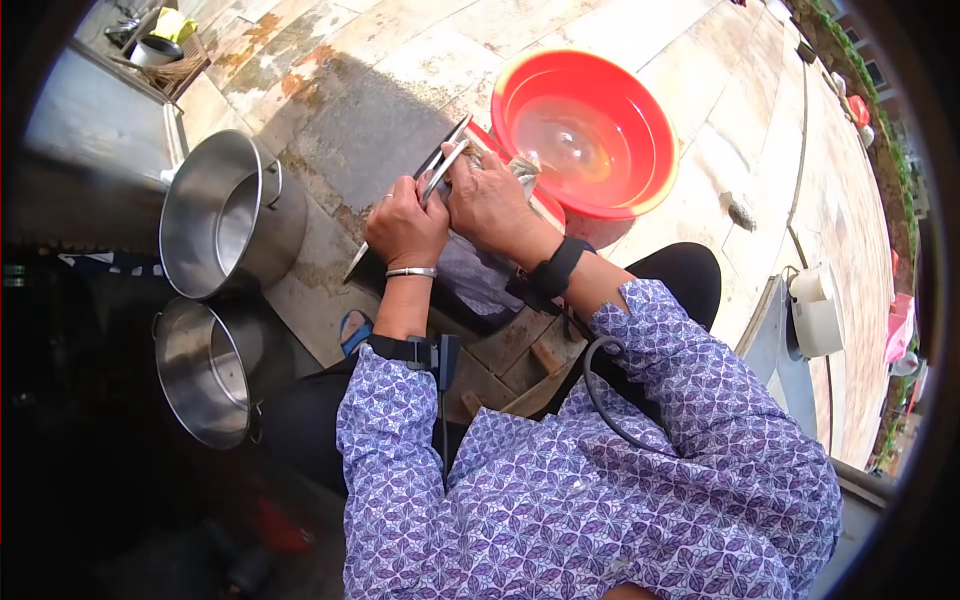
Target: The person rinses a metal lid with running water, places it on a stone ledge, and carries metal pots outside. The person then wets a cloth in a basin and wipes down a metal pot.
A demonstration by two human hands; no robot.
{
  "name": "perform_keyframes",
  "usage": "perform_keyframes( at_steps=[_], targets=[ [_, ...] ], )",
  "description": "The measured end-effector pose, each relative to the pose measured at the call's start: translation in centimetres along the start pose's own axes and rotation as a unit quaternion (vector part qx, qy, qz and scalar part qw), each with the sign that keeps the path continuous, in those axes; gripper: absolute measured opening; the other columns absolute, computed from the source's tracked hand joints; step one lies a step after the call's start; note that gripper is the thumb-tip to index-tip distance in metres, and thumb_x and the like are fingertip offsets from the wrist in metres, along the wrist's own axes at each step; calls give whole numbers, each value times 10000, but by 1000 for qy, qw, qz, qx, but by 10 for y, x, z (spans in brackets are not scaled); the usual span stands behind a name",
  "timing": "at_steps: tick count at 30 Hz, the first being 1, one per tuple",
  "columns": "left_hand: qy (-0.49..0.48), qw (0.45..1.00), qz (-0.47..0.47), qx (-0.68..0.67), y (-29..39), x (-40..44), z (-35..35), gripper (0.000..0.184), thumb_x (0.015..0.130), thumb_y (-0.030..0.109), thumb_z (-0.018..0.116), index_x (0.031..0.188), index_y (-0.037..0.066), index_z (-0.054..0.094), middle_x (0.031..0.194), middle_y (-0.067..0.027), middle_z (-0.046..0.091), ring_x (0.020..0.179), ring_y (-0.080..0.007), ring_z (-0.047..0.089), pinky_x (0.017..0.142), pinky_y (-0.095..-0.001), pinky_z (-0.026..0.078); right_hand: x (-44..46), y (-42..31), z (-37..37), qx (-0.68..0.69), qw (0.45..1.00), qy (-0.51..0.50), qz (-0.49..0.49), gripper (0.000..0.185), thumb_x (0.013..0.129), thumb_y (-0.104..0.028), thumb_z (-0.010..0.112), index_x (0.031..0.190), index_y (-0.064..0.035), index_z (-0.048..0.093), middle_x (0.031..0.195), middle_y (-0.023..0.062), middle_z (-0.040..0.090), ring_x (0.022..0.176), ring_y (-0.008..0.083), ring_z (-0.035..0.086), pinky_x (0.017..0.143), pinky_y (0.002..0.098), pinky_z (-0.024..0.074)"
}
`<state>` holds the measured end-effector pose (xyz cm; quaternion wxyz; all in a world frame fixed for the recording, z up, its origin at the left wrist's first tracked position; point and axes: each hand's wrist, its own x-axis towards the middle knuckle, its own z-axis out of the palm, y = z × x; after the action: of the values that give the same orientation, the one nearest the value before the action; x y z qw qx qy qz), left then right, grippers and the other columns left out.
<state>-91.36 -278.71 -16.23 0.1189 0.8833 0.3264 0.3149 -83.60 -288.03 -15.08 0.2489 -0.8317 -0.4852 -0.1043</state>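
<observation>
My left hand (405, 228) is closed, its fingers curled round the lower end of a thin, shiny metal-edged thing (443, 172) whose kind I cannot make out. Pressed up beside it, my right hand (495, 208) is closed too, thumb near the same metal edge. A crumpled greyish piece (523, 170) sticks out past the right fingers; whether they grip it is hidden. Below both hands is a dark, wide vessel (470, 318) with a grey, wet-looking surface inside. Just beyond the right hand stands a red basin (655, 130) holding clear liquid.
Two steel pots (275, 215) (240, 340) stand at the left. Paving slabs (420, 50) cover the ground. A white container (818, 325) stands at the right, and a small dark lump (741, 215) lies on the paving. A wicker basket (180, 75) is at the upper left.
</observation>
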Motion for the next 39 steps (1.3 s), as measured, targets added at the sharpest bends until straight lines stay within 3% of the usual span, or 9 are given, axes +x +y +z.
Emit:
perform_keyframes(
  at_steps=[3, 6, 10, 14, 22, 30, 34, 36, 39],
  targets=[
    [17, 1000, 22, -13, -1, -3, -1, 276, 819, 292, 555, 623, 105, 502, 563, -122, 559, 521, -340, 560, 489, -440, 428, -10, -1, -9, 94, 991, -73, 68, 269, 761, -133, 500, 989, 7, 470, 835, 220, 596, 758, 383, 563, 659, 471, 448],
    [11, 1000, 6, -3, 0, -2, 0, 277, 821, 284, 552, 620, 101, 500, 555, -126, 555, 516, -342, 557, 488, -441, 428, -33, -2, -13, 114, 993, -27, 29, 211, 757, -117, 498, 928, -9, 440, 783, 226, 585, 708, 397, 559, 625, 484, 448],
    [19, 1000, 19, -15, 4, -4, 1, 255, 810, 255, 558, 619, 97, 499, 555, -126, 553, 520, -341, 555, 487, -444, 426, -21, 6, -13, 112, 991, -47, 49, 288, 744, -62, 523, 1019, -49, 437, 780, 211, 562, 771, 374, 547, 644, 478, 433],
    [-1, 1000, 10, -14, 4, -4, 1, 220, 770, 239, 580, 621, 101, 494, 566, -122, 548, 530, -340, 550, 483, -446, 415, -12, 5, -21, 104, 991, -76, 44, 182, 760, -124, 501, 885, -9, 435, 726, 203, 598, 735, 376, 569, 617, 478, 448],
    [4, 1000, 30, -9, 0, -6, 2, 235, 779, 244, 577, 615, 97, 495, 581, -99, 554, 537, -335, 544, 488, -437, 405, -13, 9, -16, 103, 990, -56, 80, 250, 749, -203, 568, 929, -48, 491, 718, 168, 600, 703, 355, 580, 606, 445, 458],
    [-4, 997, 47, -69, -24, -4, -4, 236, 788, 236, 585, 620, 96, 494, 586, -93, 537, 553, -330, 537, 476, -429, 389, -44, 28, -2, 345, 938, 28, 37, 159, 779, -8, 561, 908, -96, 590, 744, 116, 581, 722, 298, 556, 652, 382, 446],
    [-41, 997, 43, -45, -27, 1, -10, 195, 806, 259, 577, 695, 100, 591, 653, -106, 579, 604, -324, 556, 539, -394, 415, -56, 24, -8, 310, 950, 40, 28, 182, 778, 13, 562, 944, -59, 576, 808, 120, 580, 792, 288, 559, 693, 357, 449],
    [-45, 998, 34, -12, -35, 2, -6, 187, 805, 264, 575, 714, 104, 607, 674, -102, 590, 628, -320, 566, 564, -390, 424, -61, 23, -3, 335, 937, 86, 55, 182, 740, -19, 548, 920, -40, 565, 890, 146, 601, 783, 331, 572, 727, 384, 459],
    [48, 997, -58, 4, -48, 1, 5, 157, 787, 249, 588, 811, 110, 657, 792, -93, 622, 785, -283, 582, 646, -372, 450, -64, 58, 28, 408, 864, 66, 288, 185, 822, -28, 510, 1001, 4, 545, 918, 131, 609, 822, 209, 604, 753, 319, 479]
  ],
)
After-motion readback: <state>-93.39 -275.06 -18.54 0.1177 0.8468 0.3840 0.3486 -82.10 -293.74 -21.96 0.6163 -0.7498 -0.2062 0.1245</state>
